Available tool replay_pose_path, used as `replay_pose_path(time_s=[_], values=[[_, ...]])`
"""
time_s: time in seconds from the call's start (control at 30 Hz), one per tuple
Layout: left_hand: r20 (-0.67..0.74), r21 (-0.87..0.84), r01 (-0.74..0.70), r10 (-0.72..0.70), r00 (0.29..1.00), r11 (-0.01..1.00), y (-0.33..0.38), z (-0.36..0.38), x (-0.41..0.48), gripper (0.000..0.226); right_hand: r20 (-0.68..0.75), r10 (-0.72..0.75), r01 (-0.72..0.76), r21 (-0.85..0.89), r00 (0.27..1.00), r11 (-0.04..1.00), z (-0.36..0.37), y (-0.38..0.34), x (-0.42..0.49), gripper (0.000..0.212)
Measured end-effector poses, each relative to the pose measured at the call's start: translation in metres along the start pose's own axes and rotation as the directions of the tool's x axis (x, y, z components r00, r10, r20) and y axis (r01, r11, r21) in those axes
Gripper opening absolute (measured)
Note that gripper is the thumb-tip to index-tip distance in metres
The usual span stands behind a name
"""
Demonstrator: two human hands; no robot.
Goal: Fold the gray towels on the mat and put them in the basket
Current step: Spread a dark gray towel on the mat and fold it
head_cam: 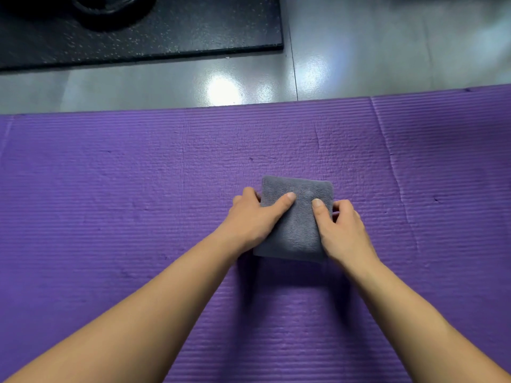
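Towel (297, 219) — between left grip (254, 217), right grip (343, 230).

- 1 gray towel (300, 228), folded into a small thick rectangle, sits at the middle of a ribbed purple mat (138, 189).
- The left hand (253, 217) grips the towel's left edge, with the thumb flat on top and the fingers curled at the side.
- The right hand (344, 229) grips the right edge the same way, thumb on top.
- The 2 thumbs point toward each other and stay apart.
- Both bare forearms reach in from the bottom corners.
- Beyond the mat lies a glossy gray floor (387, 51).
- A speckled black pad (179, 31) lies at the upper left, with a dark object (110, 6) on it, too cropped to identify.
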State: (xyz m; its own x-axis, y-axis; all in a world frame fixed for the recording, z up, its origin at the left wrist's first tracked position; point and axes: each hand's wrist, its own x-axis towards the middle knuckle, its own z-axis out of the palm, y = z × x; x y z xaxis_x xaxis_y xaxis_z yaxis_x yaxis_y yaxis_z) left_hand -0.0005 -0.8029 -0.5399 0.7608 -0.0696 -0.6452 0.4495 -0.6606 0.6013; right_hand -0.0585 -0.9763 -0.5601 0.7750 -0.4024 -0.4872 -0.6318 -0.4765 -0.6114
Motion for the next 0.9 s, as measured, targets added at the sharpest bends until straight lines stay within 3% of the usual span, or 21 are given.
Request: replay_pose_path(time_s=[0.2, 0.4, 0.5, 0.63, 0.9], values=[[0.009, -0.119, 0.078, -0.077, 0.997, 0.99, -0.008, -0.002, -0.009, 0.099, -0.015, 0.026, -0.025, 0.063, 1.0, 0.998, 0.002, -0.001, -0.004, 0.058], [0.02, -0.282, 0.089, -0.086, 0.996, 0.955, -0.002, -0.01, -0.015, 0.075, -0.026, 0.0, 0.005, 0.197, 1.0, 0.98, 0.01, -0.009, -0.014, 0.042], [0.008, -0.451, 0.08, -0.085, 0.996, 0.889, -0.009, -0.016, -0.018, 0.082, -0.047, -0.045, 0.056, 0.262, 0.998, 0.964, 0.02, -0.017, -0.023, 0.034], [0.042, -0.692, 0.103, -0.103, 0.994, 0.715, -0.024, -0.033, -0.029, 0.093, -0.062, -0.105, 0.12, 0.329, 0.993, 0.937, 0.027, -0.042, -0.043, 0.029], [0.041, -0.772, 0.128, -0.153, 0.987, 0.623, -0.062, -0.133, -0.098, 0.097, 0.056, -0.281, 0.248, 0.324, 0.958, 0.913, 0.043, -0.137, -0.136, 0.053]])
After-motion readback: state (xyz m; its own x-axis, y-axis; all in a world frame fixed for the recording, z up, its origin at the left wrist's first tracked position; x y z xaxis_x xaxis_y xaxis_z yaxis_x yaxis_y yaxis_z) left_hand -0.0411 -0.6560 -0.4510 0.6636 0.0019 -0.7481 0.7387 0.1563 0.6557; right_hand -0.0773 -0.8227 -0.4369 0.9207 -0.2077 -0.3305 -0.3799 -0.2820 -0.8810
